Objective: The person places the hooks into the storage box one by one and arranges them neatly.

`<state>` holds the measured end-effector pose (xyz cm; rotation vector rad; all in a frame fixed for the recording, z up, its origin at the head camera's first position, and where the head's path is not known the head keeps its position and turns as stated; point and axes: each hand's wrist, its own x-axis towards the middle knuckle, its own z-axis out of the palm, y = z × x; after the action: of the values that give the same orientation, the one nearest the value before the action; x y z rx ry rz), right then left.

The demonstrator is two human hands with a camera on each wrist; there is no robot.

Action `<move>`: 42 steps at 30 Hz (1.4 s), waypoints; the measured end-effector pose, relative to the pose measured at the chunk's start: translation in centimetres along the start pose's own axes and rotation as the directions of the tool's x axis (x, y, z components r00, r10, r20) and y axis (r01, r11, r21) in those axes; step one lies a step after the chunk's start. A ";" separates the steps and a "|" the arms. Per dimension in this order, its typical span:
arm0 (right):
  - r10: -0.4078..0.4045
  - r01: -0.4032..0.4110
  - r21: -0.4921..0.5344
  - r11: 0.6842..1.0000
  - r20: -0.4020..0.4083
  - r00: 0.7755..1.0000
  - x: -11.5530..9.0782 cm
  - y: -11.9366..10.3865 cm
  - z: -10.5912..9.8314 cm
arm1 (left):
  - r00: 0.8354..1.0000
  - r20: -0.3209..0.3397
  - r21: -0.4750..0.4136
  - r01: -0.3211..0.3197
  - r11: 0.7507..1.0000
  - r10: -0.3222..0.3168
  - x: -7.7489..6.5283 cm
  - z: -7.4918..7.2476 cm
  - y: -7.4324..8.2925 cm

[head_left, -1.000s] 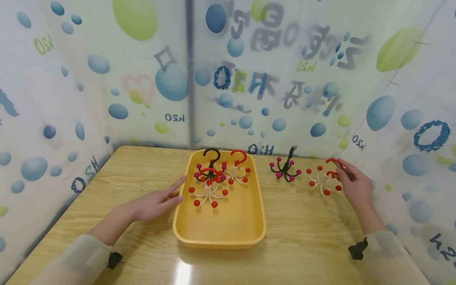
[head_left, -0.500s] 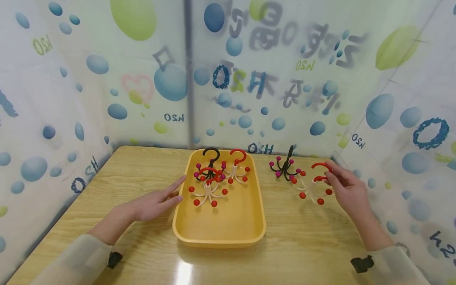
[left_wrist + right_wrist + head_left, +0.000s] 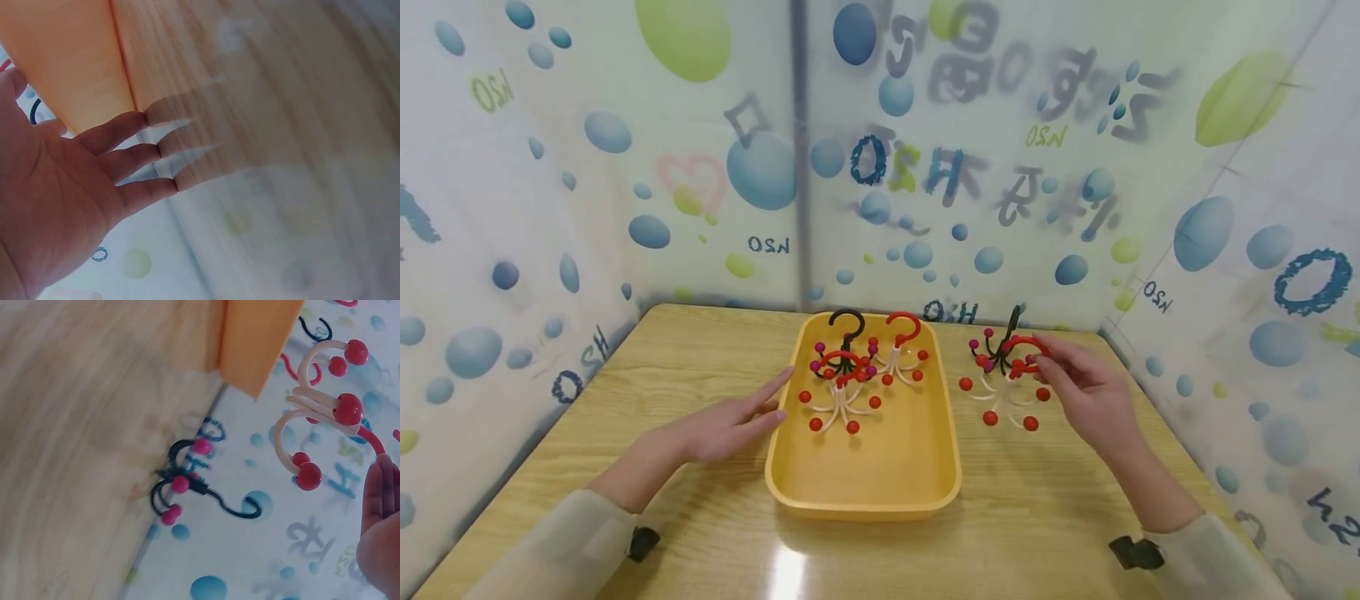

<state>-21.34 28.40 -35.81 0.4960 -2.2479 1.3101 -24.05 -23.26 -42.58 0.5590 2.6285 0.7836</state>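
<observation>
My right hand [image 3: 1093, 408] pinches the red hook [image 3: 1028, 340] of a small multi-arm hanger [image 3: 347, 409], whose pale arms end in red balls. It is to the right of the yellow tray [image 3: 917, 454], overlapping a black hanger with magenta balls [image 3: 195, 484] in the head view. That black one stands on the table near the wall. With fingers extended, my left hand [image 3: 718, 432] rests at the tray's left side; in the left wrist view, three fingertips [image 3: 140, 119] meet the tabletop. Inside the tray are a black hanger [image 3: 847, 323] and two pale ones with red hooks [image 3: 903, 321].
The wooden table [image 3: 692, 533] reaches back to a curtain [image 3: 700, 108] printed with blue and green dots, which also hangs on both sides. Dark straps [image 3: 643, 543] are on the wrists, over pale sleeves [image 3: 568, 542].
My right hand has carried the red-hooked hanger leftward from the far right, bringing it in front of the black hanger. The left hand and tray have stayed in place.
</observation>
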 end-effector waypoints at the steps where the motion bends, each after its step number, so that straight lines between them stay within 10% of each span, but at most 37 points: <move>1: -0.016 0.015 0.005 1.000 0.004 1.000 0.1 -0.3 0.3 | 1.000 0.000 -0.001 0.001 1.000 -0.001 0.0 0.0 0.0; 14: -0.140 0.135 0.063 0.989 0.084 0.987 2.0 -2.9 5.4 | 1.000 0.004 0.003 0.003 1.000 -0.003 -0.1 -0.1 0.1; 42: -0.075 0.050 0.101 0.994 0.262 0.962 2.5 -0.4 13.6 | 1.000 -0.004 0.007 -0.003 1.000 0.003 -0.2 0.0 0.0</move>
<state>-26.25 16.08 -39.84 0.8136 -2.3689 1.3917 -23.88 -23.35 -42.52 0.5634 2.6360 0.7777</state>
